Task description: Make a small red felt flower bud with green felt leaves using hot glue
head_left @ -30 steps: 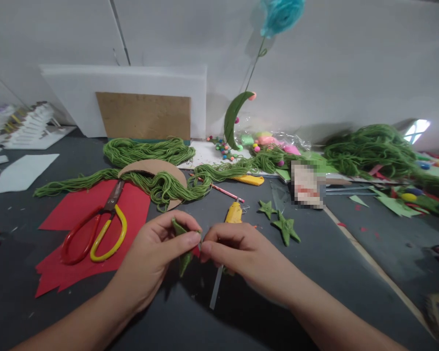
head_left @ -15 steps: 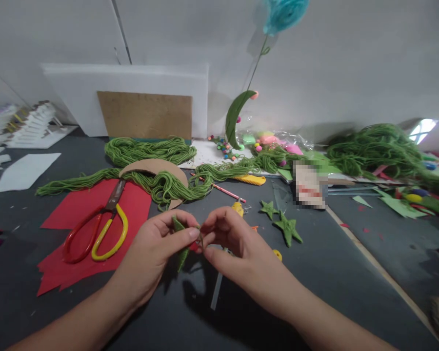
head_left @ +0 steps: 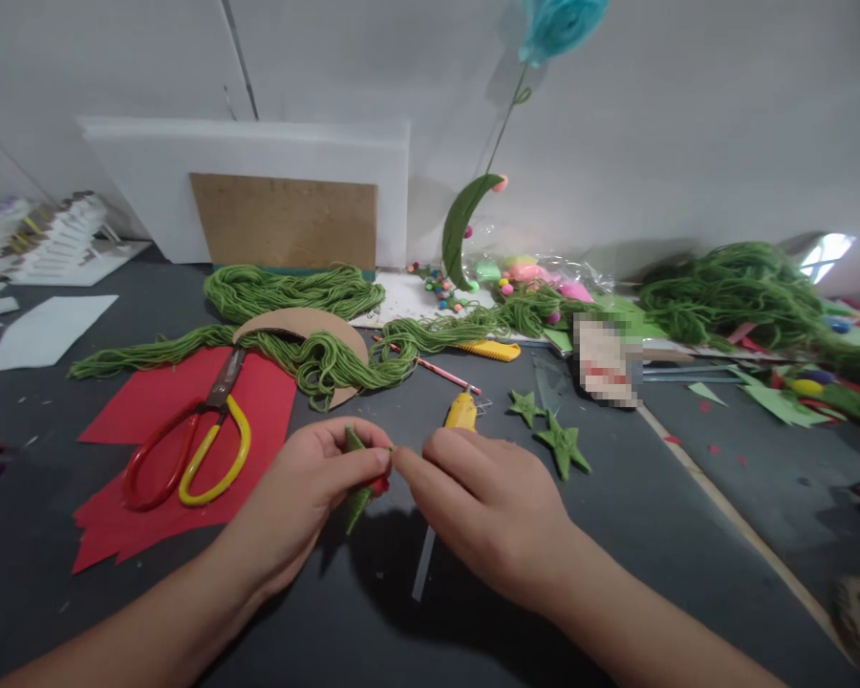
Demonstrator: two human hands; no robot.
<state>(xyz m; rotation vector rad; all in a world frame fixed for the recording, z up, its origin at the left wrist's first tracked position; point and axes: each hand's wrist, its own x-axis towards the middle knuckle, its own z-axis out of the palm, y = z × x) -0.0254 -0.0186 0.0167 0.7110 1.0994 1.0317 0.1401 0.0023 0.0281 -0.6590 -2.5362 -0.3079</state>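
Observation:
My left hand [head_left: 322, 487] holds a small green yarn-wrapped star [head_left: 359, 506] between thumb and fingers, turned nearly edge-on; a bit of red shows beside it. My right hand [head_left: 494, 506] is closed, its thumb and forefinger pinching a short green yarn strand [head_left: 391, 448] right at the left fingertips. Most of that strand is hidden by the fingers. Behind and under my right hand lies a yellow glue gun [head_left: 462, 411], with a clear glue stick [head_left: 423, 564] projecting toward me. Two finished-looking green stars, a smaller one [head_left: 526, 408] and a larger one [head_left: 563, 445], rest to the right.
Red-and-yellow-handled scissors [head_left: 215, 430] lie on red paper [head_left: 265, 401] at left. Green yarn hanks [head_left: 293, 294] and a cardboard crescent [head_left: 308, 325] sit behind. Farther back are a yellow cutter [head_left: 494, 351], a pencil [head_left: 444, 374], a green crescent [head_left: 462, 229] and a yarn pile [head_left: 738, 291].
My right hand has rolled over, knuckles up, and its fingers have closed into a pinch beside the star. More of the glue gun shows. My left hand stays nearly in place.

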